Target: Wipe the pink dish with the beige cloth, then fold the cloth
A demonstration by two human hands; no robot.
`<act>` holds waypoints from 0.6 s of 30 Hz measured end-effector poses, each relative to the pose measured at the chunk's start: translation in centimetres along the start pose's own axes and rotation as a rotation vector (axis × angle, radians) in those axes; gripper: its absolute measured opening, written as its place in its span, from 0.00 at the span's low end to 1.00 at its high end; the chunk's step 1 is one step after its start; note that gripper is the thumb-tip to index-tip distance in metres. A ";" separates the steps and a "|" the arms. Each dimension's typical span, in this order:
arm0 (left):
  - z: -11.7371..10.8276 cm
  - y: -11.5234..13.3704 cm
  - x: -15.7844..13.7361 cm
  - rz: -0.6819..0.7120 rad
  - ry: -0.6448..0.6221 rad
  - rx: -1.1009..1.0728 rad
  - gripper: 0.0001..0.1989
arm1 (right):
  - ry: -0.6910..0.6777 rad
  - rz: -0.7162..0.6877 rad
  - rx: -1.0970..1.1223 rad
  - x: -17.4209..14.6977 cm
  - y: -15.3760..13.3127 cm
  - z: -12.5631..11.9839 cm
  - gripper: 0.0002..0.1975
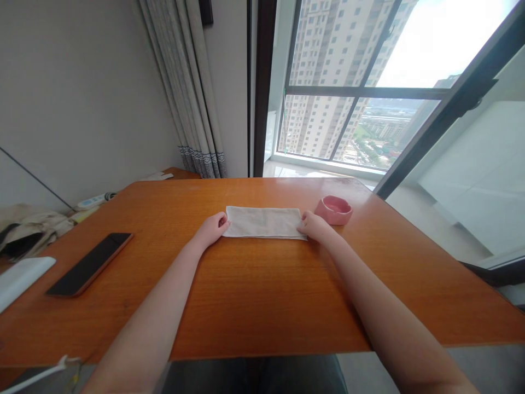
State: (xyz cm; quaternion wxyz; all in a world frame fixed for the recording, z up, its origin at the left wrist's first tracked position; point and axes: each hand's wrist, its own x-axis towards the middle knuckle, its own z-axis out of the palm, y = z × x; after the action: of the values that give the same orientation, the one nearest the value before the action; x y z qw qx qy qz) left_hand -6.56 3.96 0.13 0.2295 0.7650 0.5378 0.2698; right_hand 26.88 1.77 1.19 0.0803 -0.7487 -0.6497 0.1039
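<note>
We see the pale cloth (pixel 263 222) at the middle of the frame, lying between our left grip (pixel 212 229) and our right grip (pixel 315 225). From the left grip it extends toward the right of the frame; from the right grip, toward the left. Neither is clearly nearer: each touches its own short end, and both look closed in a pinch on the cloth, though the fingertips are too small for us to make out exactly.

The cloth is a long, narrow strip, its long axis running almost level from left to right, one short end pointing left and the other right. We see it flat on the wooden surface (pixel 262 295), its long edges facing the top and bottom of the frame. The pink bowl (pixel 340 215) sits just beside the right grip, right of centre.
</note>
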 end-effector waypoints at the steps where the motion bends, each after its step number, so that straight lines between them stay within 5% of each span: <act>1: 0.0 0.0 0.0 -0.002 0.000 0.002 0.12 | -0.001 -0.006 0.004 0.0 0.0 0.0 0.19; 8: 0.0 -0.2 0.1 0.004 -0.004 0.027 0.11 | -0.015 -0.052 0.097 -0.2 -0.7 -0.2 0.12; 13: 0.2 -0.5 0.3 0.016 0.002 0.022 0.11 | -0.115 0.062 0.528 -0.3 -1.4 -0.6 0.03; 18: 0.2 -0.9 0.4 0.020 0.042 0.040 0.12 | -0.262 -0.010 0.494 -0.3 -0.9 -0.9 0.04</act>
State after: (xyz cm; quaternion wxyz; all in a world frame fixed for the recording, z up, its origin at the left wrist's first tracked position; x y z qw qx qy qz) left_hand -6.98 4.61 -0.51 0.2000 0.7691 0.5401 0.2771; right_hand 26.23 1.62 2.30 0.1763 -0.6834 -0.6133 0.3545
